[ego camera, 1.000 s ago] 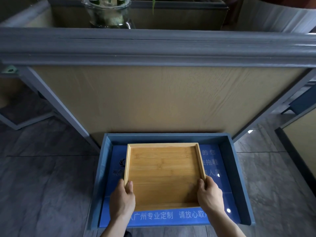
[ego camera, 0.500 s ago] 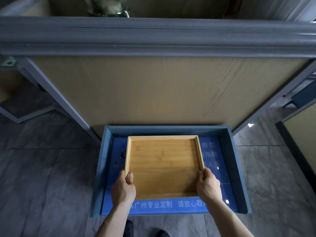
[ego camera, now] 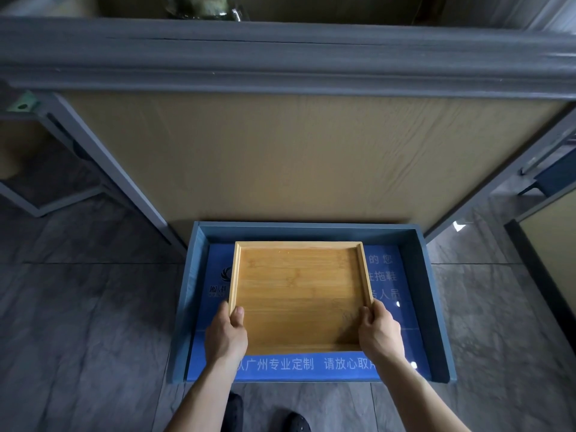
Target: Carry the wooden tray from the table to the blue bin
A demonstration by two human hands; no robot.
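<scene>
On the grey tiled floor (ego camera: 78, 322) I see the blue bin (ego camera: 436, 307); inside it, the wooden tray (ego camera: 299, 294), its near corners gripped by my left hand (ego camera: 227, 336) and right hand (ego camera: 381, 333).

In the lower middle of the frame, the wooden tray (ego camera: 300, 294) sits level inside the blue bin (ego camera: 414, 275), over the bin's printed blue bottom with white characters. The left hand (ego camera: 227, 333) grips the tray's near left corner, thumb lying over the rim onto the inner surface; the right hand (ego camera: 378, 333) grips the near right corner the same way. The bin stands on the grey tiled floor (ego camera: 78, 322), its far wall against a tan panel (ego camera: 296, 157) that fills the centre of the frame under a grey rail (ego camera: 280, 63). Dark shoes (ego camera: 299, 422) show at the bottom edge.
</scene>
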